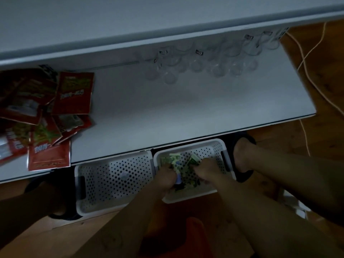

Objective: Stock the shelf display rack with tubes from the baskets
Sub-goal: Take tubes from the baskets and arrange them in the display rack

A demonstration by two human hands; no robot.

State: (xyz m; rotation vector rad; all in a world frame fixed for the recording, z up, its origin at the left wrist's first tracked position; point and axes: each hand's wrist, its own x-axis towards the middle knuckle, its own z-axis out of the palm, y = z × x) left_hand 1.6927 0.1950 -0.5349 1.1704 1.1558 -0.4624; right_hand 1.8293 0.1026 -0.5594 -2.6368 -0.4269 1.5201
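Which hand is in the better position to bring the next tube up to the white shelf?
Probably the left hand: its fingers curl round a green tube in the right basket. The right hand is in the same basket, but its grip is unclear.

A flat white shelf board [186,112] spans the view. At its 9 o'clock end lies an overlapping heap of red foil packets [46,118]. Toward 1 o'clock stands a cluster of clear round plastic cups [204,66]. On the brown wooden floor [325,138] sit a white perforated plastic basket [115,185] at 7 o'clock and a second white basket [189,142] at 6 o'clock, side by side. A pale cord [307,75] lies at 3 o'clock.
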